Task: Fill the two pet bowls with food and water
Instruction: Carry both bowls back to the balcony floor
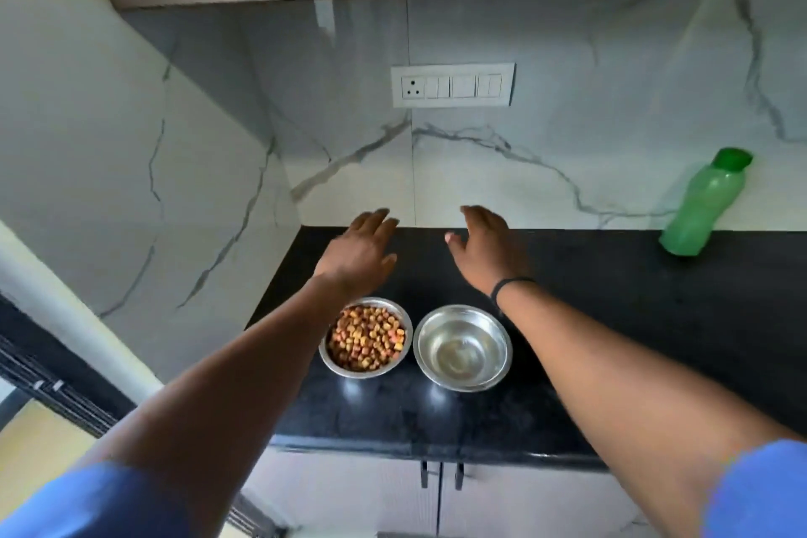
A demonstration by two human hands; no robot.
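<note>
Two steel pet bowls stand side by side on the black counter point(611, 319). The left bowl point(366, 337) is heaped with brown and orange kibble. The right bowl point(463, 347) holds clear water. My left hand point(362, 251) hovers beyond the kibble bowl, fingers spread, holding nothing. My right hand point(484, 247) floats beyond the water bowl, also spread and holding nothing, with a dark band on the wrist. A green bottle point(703, 205) with its green cap on leans against the wall at the far right.
A marble backsplash with a white switch panel point(452, 85) rises behind the counter, with upper cabinets above it. A side wall closes off the left. Below the counter edge are cabinet doors with dark handles point(441, 474).
</note>
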